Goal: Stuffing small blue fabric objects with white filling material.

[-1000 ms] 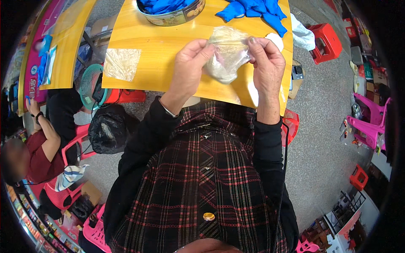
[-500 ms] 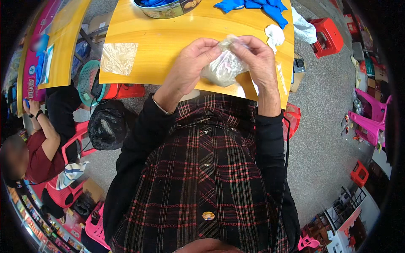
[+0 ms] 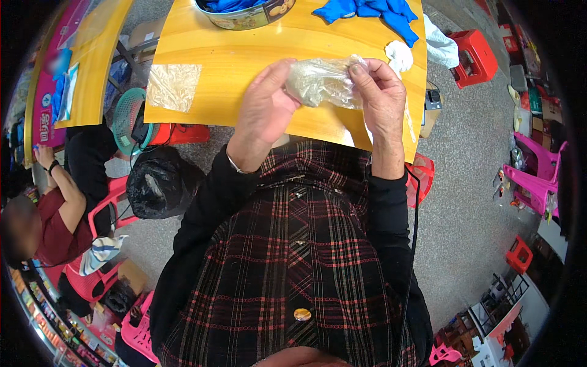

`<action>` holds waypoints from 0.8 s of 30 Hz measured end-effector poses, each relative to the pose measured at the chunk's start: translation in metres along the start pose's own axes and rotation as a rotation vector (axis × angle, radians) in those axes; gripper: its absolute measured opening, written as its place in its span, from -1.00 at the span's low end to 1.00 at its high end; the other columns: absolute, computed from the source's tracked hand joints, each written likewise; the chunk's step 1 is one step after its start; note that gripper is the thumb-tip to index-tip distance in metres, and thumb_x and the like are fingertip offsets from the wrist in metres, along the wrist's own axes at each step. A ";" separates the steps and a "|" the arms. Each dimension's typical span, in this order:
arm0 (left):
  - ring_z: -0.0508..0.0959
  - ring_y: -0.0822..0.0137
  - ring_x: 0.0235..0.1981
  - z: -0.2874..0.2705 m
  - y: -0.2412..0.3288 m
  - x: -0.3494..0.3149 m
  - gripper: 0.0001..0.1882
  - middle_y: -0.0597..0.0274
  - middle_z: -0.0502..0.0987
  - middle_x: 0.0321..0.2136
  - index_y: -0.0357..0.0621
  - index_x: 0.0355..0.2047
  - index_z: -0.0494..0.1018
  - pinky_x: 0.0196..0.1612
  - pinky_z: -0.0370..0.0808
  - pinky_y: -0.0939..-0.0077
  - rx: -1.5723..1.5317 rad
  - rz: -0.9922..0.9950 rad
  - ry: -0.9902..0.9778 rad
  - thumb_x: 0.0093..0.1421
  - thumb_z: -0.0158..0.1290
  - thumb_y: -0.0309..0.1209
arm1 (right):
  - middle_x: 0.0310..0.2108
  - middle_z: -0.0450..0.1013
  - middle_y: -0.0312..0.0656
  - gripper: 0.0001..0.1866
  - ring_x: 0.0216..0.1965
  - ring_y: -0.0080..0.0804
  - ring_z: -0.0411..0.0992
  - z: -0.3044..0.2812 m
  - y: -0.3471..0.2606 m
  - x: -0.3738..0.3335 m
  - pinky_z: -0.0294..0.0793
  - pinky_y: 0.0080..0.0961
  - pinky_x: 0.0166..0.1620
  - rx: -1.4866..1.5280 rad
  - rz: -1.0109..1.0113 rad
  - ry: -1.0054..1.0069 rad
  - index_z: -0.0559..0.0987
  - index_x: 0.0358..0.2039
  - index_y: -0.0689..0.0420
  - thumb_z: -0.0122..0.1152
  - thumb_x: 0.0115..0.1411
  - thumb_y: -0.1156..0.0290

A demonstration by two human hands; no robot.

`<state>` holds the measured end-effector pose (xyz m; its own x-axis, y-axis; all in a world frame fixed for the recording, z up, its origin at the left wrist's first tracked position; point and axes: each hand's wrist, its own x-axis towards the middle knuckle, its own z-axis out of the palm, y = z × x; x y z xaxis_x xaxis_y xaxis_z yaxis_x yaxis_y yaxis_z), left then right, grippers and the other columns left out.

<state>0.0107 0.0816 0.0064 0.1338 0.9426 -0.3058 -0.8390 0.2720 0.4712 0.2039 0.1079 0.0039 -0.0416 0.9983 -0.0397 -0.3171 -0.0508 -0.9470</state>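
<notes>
A clear, crinkled plastic bag [image 3: 324, 82] with a pale greyish, lumpy filling is held sideways above the yellow table [image 3: 232, 46]. My right hand [image 3: 385, 92] pinches its loose, gathered end between thumb and fingers. My left hand [image 3: 266, 104] cups the full, rounded end, with the thumb along its upper side; some of its fingertips are hidden behind the bag. What the filling is, I cannot make out. A flat clear plastic sheet or bag [image 3: 174, 87] lies on the table to the left. Beyond my right hand is a crumpled white piece [image 3: 398, 56].
At the far edge stands a round tin [image 3: 244, 15] with blue things inside. Several blue pieces [image 3: 373, 12] lie at the far right. A red stool [image 3: 474, 58] stands right of the table; a black bag [image 3: 162, 183] and green basket [image 3: 127, 119] are left. Another person [image 3: 55, 220] sits at the left.
The bag has turned from hanging below both hands to lying sideways between them. My left hand has let go of the gathered top and moved to the full end.
</notes>
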 end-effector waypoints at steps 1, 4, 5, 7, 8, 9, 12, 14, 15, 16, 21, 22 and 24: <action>0.50 0.25 -0.08 0.001 -0.002 -0.001 -0.72 0.06 0.48 -0.08 -0.35 -0.04 0.35 0.01 0.46 0.31 -0.001 0.000 0.001 0.27 0.01 -0.48 | -0.36 0.54 -0.29 -0.85 -0.36 -0.64 0.46 0.003 0.001 0.000 0.42 -0.73 -0.29 0.047 0.004 0.020 0.57 -0.24 0.24 0.27 0.17 0.51; 0.46 0.25 0.00 0.003 -0.010 -0.005 -0.72 0.07 0.47 -0.06 -0.34 -0.03 0.35 0.08 0.40 0.23 -0.048 -0.064 -0.071 0.30 -0.03 -0.44 | -0.38 0.54 -0.31 -0.85 -0.38 -0.67 0.45 0.003 0.000 0.001 0.42 -0.74 -0.30 0.087 -0.006 0.037 0.58 -0.25 0.23 0.28 0.16 0.50; 0.47 0.25 -0.02 -0.001 -0.013 -0.006 -0.72 0.06 0.47 -0.06 -0.35 -0.03 0.35 0.07 0.42 0.26 0.030 -0.066 -0.072 0.28 -0.02 -0.48 | -0.38 0.54 -0.31 -0.85 -0.38 -0.67 0.45 0.002 0.000 0.001 0.41 -0.74 -0.30 0.079 -0.021 0.034 0.57 -0.24 0.23 0.28 0.17 0.50; 0.49 0.25 -0.03 -0.002 -0.014 -0.008 -0.72 0.06 0.48 -0.07 -0.35 -0.02 0.35 0.05 0.44 0.30 0.107 -0.067 -0.074 0.26 -0.01 -0.52 | -0.37 0.54 -0.31 -0.84 -0.38 -0.67 0.45 -0.002 0.000 -0.001 0.42 -0.73 -0.29 0.027 -0.004 0.023 0.57 -0.24 0.23 0.27 0.17 0.50; 0.51 0.28 -0.07 -0.001 -0.012 -0.009 -0.71 0.05 0.49 -0.09 -0.34 -0.02 0.35 0.02 0.45 0.36 0.177 0.030 -0.063 0.24 0.00 -0.57 | -0.36 0.54 -0.31 -0.84 -0.37 -0.66 0.45 -0.004 0.001 -0.002 0.42 -0.73 -0.29 -0.024 0.013 0.012 0.57 -0.23 0.24 0.27 0.17 0.50; 0.52 0.30 -0.11 0.001 -0.009 -0.010 -0.69 0.05 0.51 -0.11 -0.34 -0.02 0.35 -0.01 0.47 0.41 0.246 0.127 -0.052 0.21 0.01 -0.62 | -0.36 0.54 -0.31 -0.84 -0.37 -0.66 0.45 -0.006 0.002 -0.003 0.42 -0.73 -0.29 -0.024 0.013 0.012 0.57 -0.23 0.24 0.27 0.17 0.50; 0.46 0.30 0.00 0.005 0.004 -0.012 -0.61 0.07 0.45 -0.05 -0.32 0.03 0.31 0.10 0.41 0.44 0.385 0.091 -0.074 0.17 0.01 -0.70 | -0.35 0.54 -0.29 -0.81 -0.34 -0.62 0.45 -0.007 0.003 -0.006 0.44 -0.70 -0.25 -0.154 0.021 -0.012 0.56 -0.20 0.26 0.26 0.17 0.50; 0.46 0.32 -0.03 0.004 0.002 -0.013 -0.61 0.08 0.46 -0.07 -0.32 0.02 0.32 0.08 0.41 0.46 0.434 0.062 -0.091 0.17 0.02 -0.70 | -0.33 0.54 -0.28 -0.71 -0.32 -0.59 0.46 0.002 -0.002 -0.006 0.46 -0.66 -0.20 -0.147 -0.065 -0.048 0.54 -0.12 0.27 0.30 0.15 0.45; 0.47 0.34 -0.05 0.004 0.000 -0.014 -0.61 0.10 0.46 -0.09 -0.31 0.02 0.33 0.06 0.42 0.48 0.483 0.034 -0.107 0.16 0.03 -0.71 | -0.33 0.54 -0.28 -0.71 -0.32 -0.59 0.46 0.005 -0.002 -0.005 0.46 -0.66 -0.20 -0.147 -0.060 -0.046 0.54 -0.12 0.27 0.30 0.15 0.45; 0.47 0.34 -0.05 0.004 -0.002 -0.013 -0.61 0.10 0.46 -0.09 -0.31 0.02 0.33 0.06 0.42 0.48 0.481 0.028 -0.107 0.16 0.03 -0.71 | -0.33 0.53 -0.28 -0.67 -0.31 -0.59 0.45 0.007 -0.003 -0.002 0.46 -0.65 -0.18 -0.209 -0.059 -0.092 0.55 -0.11 0.27 0.33 0.13 0.43; 0.48 0.35 -0.07 0.010 -0.003 -0.012 -0.64 0.11 0.47 -0.11 -0.36 0.00 0.34 0.05 0.42 0.48 0.501 0.025 -0.053 0.18 0.07 -0.64 | -0.36 0.52 -0.32 -0.72 -0.35 -0.64 0.43 0.008 -0.003 0.000 0.43 -0.68 -0.24 -0.325 0.104 -0.356 0.60 -0.19 0.24 0.36 0.10 0.41; 0.48 0.35 -0.07 0.007 -0.002 -0.010 -0.64 0.11 0.47 -0.11 -0.36 0.00 0.34 0.05 0.42 0.48 0.499 0.024 -0.048 0.18 0.07 -0.64 | -0.36 0.52 -0.32 -0.72 -0.35 -0.64 0.43 0.008 -0.002 0.000 0.43 -0.68 -0.24 -0.325 0.109 -0.358 0.60 -0.19 0.24 0.36 0.10 0.41; 0.48 0.33 -0.05 0.002 0.000 -0.007 -0.68 0.10 0.48 -0.10 -0.38 -0.02 0.35 0.06 0.42 0.45 0.387 -0.099 -0.031 0.24 0.06 -0.52 | -0.39 0.52 -0.33 -0.78 -0.37 -0.66 0.43 0.007 0.001 0.001 0.43 -0.70 -0.27 -0.263 0.124 -0.244 0.61 -0.25 0.24 0.34 0.12 0.42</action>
<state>0.0107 0.0757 0.0100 0.2243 0.9121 -0.3432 -0.5617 0.4088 0.7193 0.1972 0.1091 0.0054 -0.2991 0.9476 -0.1120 -0.0429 -0.1306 -0.9905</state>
